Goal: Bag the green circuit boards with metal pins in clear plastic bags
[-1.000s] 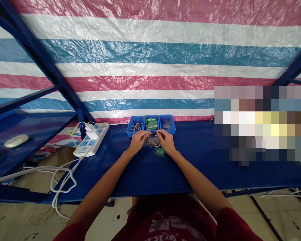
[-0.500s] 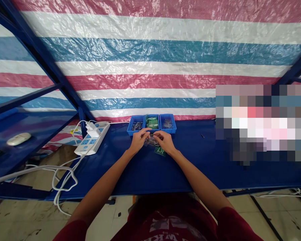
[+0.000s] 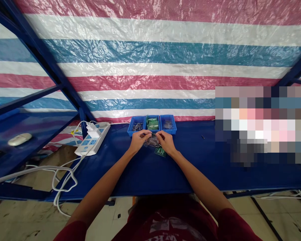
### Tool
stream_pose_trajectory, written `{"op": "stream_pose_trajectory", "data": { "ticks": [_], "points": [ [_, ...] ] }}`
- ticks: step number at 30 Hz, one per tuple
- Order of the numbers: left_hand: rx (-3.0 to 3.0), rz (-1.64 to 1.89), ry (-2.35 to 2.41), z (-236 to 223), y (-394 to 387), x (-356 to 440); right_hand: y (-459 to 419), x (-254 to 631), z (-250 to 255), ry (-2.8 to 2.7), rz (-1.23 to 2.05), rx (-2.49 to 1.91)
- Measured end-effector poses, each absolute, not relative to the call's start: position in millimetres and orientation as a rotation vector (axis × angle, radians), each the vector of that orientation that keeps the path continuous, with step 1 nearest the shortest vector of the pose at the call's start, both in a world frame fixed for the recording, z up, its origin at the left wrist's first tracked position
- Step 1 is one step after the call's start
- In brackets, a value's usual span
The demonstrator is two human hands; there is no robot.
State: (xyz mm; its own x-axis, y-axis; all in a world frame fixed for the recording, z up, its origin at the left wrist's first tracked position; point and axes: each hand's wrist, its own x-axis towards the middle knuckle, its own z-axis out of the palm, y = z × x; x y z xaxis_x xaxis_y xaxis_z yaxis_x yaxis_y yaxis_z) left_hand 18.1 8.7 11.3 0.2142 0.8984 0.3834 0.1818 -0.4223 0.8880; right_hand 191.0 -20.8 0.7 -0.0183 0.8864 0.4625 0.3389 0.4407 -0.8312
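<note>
My left hand (image 3: 138, 140) and my right hand (image 3: 166, 141) meet over the blue table (image 3: 145, 170), fingers pinched together on a small clear plastic bag (image 3: 152, 142) with dark parts inside. A green circuit board (image 3: 160, 152) lies on the table just under my right hand. Right behind the hands stand three small blue bins: the left bin (image 3: 136, 127) holds metal pins, the middle bin (image 3: 152, 124) holds green boards, the right bin (image 3: 168, 124) holds clear bags.
A white power strip (image 3: 91, 144) with plugs and white cables lies at the table's left end. A white mouse (image 3: 19, 139) sits on a side shelf at the left. A striped tarp hangs behind. A small dark part (image 3: 202, 136) lies to the right.
Both hands stay at the same spot on the bag; the fingers shift slightly between frames. Nothing else moves.
</note>
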Motion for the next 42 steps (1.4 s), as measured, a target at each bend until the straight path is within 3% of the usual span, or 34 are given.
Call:
{"op": "stream_pose_trajectory", "data": {
  "ticks": [28, 37, 42],
  "points": [
    [1.707, 1.324, 0.924, 18.1, 10.2, 17.4, -22.0, 187.1, -2.4, -1.573, 0.664, -1.091],
    [2.307, 1.14, 1.089, 18.0, 6.3, 14.8, -25.0, 190.3, 5.7, -1.566, 0.624, -1.09],
    [2.258, 1.169, 1.056, 17.3, 6.3, 14.6, -25.0, 191.3, 6.1, -1.544, 0.592, -1.105]
  ]
}}
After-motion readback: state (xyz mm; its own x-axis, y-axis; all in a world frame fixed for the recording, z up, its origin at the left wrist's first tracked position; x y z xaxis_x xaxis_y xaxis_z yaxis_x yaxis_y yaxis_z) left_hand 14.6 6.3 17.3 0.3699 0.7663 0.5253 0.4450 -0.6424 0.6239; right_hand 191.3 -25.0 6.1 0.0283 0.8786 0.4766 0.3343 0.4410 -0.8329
